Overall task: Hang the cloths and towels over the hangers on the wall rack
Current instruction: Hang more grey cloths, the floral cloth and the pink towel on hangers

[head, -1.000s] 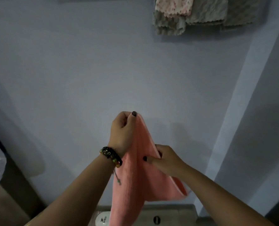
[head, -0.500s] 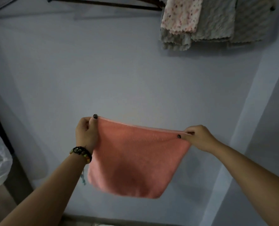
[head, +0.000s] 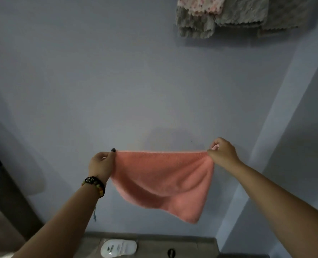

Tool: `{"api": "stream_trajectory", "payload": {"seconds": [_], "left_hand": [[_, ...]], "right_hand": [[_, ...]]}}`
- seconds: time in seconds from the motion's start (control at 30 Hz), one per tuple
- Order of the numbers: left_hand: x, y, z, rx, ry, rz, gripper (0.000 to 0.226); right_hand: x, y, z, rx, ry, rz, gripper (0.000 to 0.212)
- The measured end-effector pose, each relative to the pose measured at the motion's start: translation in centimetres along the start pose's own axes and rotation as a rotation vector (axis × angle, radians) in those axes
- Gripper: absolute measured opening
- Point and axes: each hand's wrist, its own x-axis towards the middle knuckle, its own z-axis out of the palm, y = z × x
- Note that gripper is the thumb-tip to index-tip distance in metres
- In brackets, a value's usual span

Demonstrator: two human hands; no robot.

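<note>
Facing grey wall [head: 117, 81] (shadowed, bare)

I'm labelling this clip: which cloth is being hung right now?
Against the grey wall, low and central, the pink cloth stretches between the left hand and right hand. Unlike the grey cloths hanging above, it is plain salmon pink.

Two bare forearms are shown, no sleeves being visible. The left hand [head: 102, 165] is marked by a dark-painted thumbnail [head: 113, 150]. Just below that grip, the left wrist is encircled by a bracelet [head: 94, 184] of dark, green and amber beads, from which a thin blue-grey cord [head: 94, 213] is suspended. The right hand [head: 222, 154] is unadorned.
</note>
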Motion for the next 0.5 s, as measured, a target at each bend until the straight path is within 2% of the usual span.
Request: {"api": "stream_trajectory", "payload": {"seconds": [0.1, 0.27, 0.33, 0.4, 0.5], "left_hand": [[-1.1, 0.1, 1.4, -0.034, -0.074, -0.072, 0.021], [-4.5, 2.3, 3.2, -0.14, -0.217, -0.024, 0.01], [-6.1, 3.5, 3.3, -0.2, -0.303, 0.041, 0.01], [-7.5, 4.4, 3.2, -0.237, -0.37, 0.1, 0.011], [-9.4, 5.6, 3.2, -0.251, -0.423, 0.161, 0.011]], "right_hand": [[-1.1, -0.1, 0.5, 0.021, -0.106, 0.084, 0.01], [-3.9, -3.1, -1.5, 0.335, -0.438, 0.212, 0.02], [-5.1, -4.3, -2.9, 0.381, -0.626, 0.138, 0.02], [-6.3, -5.3, -4.0, 0.329, -0.733, -0.003, 0.025], [-7.9, -6.9, -4.9, 0.214, -0.625, -0.232, 0.019]]}}
